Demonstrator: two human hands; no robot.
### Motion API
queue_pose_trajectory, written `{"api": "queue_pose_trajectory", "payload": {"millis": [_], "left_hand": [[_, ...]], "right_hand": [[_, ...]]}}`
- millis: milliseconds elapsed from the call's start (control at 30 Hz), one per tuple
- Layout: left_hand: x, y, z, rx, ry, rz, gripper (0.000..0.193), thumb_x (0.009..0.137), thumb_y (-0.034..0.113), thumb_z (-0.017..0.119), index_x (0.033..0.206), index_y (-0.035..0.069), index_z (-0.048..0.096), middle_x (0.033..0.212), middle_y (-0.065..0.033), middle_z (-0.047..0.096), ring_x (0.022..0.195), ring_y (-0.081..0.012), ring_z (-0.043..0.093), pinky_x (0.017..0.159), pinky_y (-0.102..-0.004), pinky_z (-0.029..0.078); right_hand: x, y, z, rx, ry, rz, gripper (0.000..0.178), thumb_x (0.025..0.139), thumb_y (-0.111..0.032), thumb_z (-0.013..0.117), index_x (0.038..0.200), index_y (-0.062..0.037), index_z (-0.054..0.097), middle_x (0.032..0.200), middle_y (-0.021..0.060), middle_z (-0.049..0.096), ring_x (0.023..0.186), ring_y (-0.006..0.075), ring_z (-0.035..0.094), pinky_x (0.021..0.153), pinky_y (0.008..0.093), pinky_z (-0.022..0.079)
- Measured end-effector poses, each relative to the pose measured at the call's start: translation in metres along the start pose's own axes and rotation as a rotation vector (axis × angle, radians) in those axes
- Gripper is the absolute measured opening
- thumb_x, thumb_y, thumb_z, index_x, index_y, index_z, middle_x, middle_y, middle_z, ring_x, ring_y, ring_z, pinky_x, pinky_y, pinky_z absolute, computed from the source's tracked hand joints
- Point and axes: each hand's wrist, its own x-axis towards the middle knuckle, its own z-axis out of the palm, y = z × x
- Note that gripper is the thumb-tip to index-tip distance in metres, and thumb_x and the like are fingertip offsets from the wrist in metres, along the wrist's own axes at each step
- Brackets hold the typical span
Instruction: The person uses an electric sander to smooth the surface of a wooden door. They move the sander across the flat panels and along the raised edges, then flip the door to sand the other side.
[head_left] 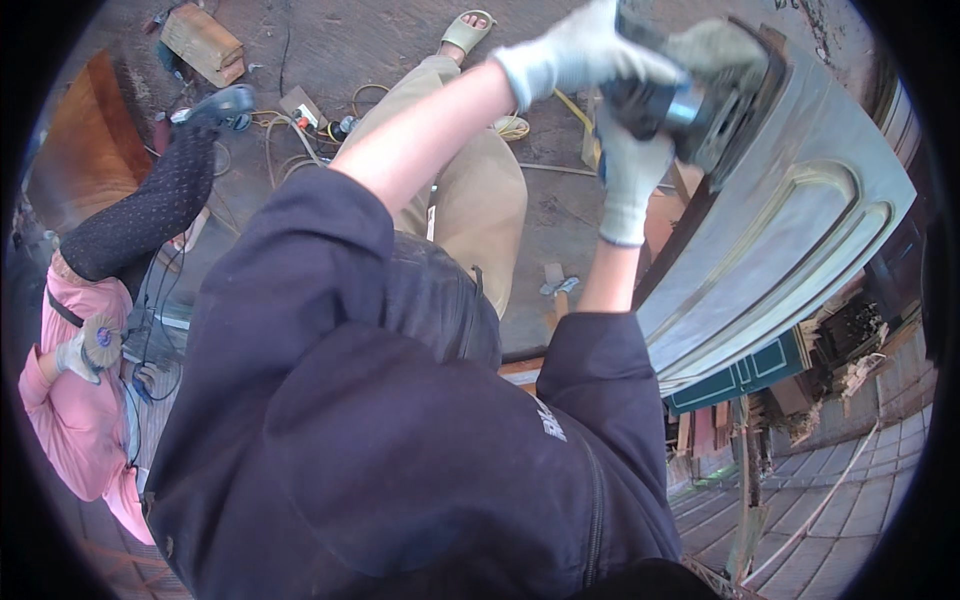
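Observation:
A dark power sander (735, 100) with a dusty grey body and a shiny metal part is at the upper right, somewhat blurred. My left hand (590, 55), in a white glove, wraps the top of it. My right hand (635, 180), gloved too, closes round its black handle from below; some of those fingers are hidden. The tool's flat side lies against the upper end of a grey-white wooden panel (760, 260), which stands tilted and has raised curved moulding.
At the left a person in pink (85, 440) holds a round brush (102, 342). Cables and a power strip (305, 118) lie on the floor, near a wood block (203, 45) and a brown curved panel (90, 150). A green panel (745, 370) and scrap wood are at lower right.

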Motion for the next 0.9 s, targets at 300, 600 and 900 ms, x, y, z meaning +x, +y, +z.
{"api": "queue_pose_trajectory", "payload": {"millis": [300,600,900], "left_hand": [[-0.068,-0.055,0.037,-0.319,0.065,-0.072,0.074,0.069,0.006,0.086,0.132,0.003,0.048,0.126,-0.0127,0.058,0.114,-0.0200,0.058,0.096,-0.0347,0.052],[-0.093,-0.039,0.052,0.004,0.064,-0.074,0.062,0.068,0.011,0.086,0.119,0.005,0.051,0.118,-0.0071,0.060,0.113,-0.0153,0.055,0.099,-0.0304,0.046],[-0.066,-0.052,0.031,-0.145,0.022,-0.163,0.053,0.071,0.006,0.084,0.115,0.005,0.054,0.117,-0.0075,0.063,0.111,-0.0144,0.057,0.099,-0.0311,0.047]], "right_hand": [[-0.074,0.010,-0.029,-0.047,0.012,0.069,0.045,0.073,-0.018,0.083,0.111,0.0011,0.068,0.104,0.0101,0.073,0.098,0.0169,0.068,0.089,0.0347,0.050],[-0.083,0.038,-0.035,0.255,-0.076,0.129,0.039,0.070,-0.010,0.083,0.102,0.0019,0.064,0.094,0.0061,0.068,0.085,0.0123,0.064,0.077,0.0282,0.052],[-0.069,0.019,-0.020,0.228,-0.153,0.228,0.034,0.072,-0.013,0.083,0.097,-0.0014,0.063,0.079,0.0038,0.067,0.068,0.0110,0.063,0.064,0.0265,0.050]]}}
